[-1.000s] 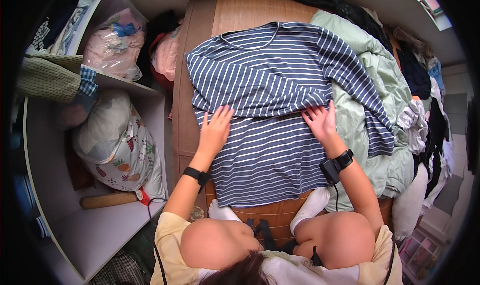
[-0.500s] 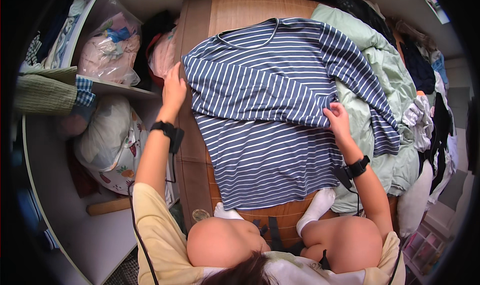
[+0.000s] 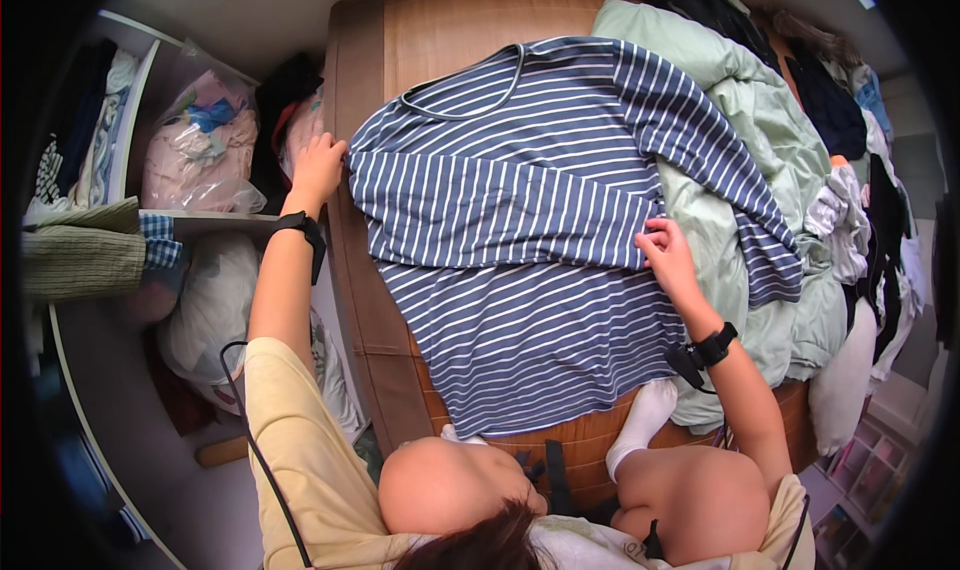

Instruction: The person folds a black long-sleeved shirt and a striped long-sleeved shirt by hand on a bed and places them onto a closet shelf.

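A blue long-sleeved shirt with white stripes point(image 3: 520, 220) lies spread on a brown woven mat point(image 3: 450, 30). Its left sleeve is folded across the chest. My left hand point(image 3: 318, 167) grips the shirt's left shoulder edge at the mat's side. My right hand point(image 3: 668, 253) pinches the cuff end of the folded sleeve near the shirt's right side. The other sleeve point(image 3: 720, 170) trails over a pale green quilt point(image 3: 745, 110).
The pale green quilt and a heap of clothes point(image 3: 850, 200) lie to the right. On the left stand shelves point(image 3: 150, 220) with bagged clothes point(image 3: 200, 155) and folded fabric point(image 3: 80, 260). My bare knees point(image 3: 450, 490) rest at the mat's near edge.
My left hand went from the shirt's middle out to its left shoulder edge. My right hand shifted right along the folded sleeve to its cuff.
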A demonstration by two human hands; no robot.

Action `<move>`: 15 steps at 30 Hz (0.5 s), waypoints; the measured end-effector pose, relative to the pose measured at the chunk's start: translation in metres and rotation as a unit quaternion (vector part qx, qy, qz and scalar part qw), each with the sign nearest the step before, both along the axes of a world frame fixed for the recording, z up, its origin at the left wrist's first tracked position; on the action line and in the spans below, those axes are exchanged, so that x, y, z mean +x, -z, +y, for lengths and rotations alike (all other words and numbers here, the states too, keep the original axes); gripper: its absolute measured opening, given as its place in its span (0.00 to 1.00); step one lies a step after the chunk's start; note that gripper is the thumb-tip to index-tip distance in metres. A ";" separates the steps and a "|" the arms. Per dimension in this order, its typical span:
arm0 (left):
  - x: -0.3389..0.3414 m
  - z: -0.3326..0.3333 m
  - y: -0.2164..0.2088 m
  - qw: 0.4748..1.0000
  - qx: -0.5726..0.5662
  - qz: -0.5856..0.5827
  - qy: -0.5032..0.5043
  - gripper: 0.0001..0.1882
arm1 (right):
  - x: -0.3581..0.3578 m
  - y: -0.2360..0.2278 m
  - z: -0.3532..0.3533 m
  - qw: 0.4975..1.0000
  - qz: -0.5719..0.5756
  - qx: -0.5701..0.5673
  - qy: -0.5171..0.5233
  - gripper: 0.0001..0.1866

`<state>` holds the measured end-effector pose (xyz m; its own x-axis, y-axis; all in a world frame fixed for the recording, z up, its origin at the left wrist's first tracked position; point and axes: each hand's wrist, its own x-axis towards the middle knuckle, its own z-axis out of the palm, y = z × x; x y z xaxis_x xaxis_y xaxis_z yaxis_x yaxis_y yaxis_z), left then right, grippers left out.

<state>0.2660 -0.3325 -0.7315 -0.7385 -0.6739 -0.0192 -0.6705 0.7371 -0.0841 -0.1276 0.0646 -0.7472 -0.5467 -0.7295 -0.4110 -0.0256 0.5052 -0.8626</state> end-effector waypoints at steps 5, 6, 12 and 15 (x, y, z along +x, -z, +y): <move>0.002 -0.002 0.000 0.997 -0.060 -0.042 -0.008 0.09 | 0.013 0.001 -0.008 0.989 0.027 -0.066 0.129 0.27; 0.001 -0.002 0.002 0.997 -0.057 -0.043 -0.007 0.09 | 0.019 0.003 -0.008 0.989 0.026 -0.063 0.129 0.27; 0.002 -0.005 0.009 0.992 -0.098 -0.010 -0.079 0.08 | 0.049 0.000 0.005 0.976 -0.042 -0.026 0.211 0.31; 0.003 -0.007 0.008 0.988 -0.126 -0.049 -0.070 0.09 | 0.059 -0.014 0.003 0.971 -0.058 -0.013 0.233 0.33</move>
<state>0.2687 -0.3394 -0.7393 -0.6407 -0.7620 0.0942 -0.7436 0.5855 -0.3229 -0.0689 0.0677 -0.7329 -0.7709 -0.4258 -0.4738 0.2982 0.4160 -0.8591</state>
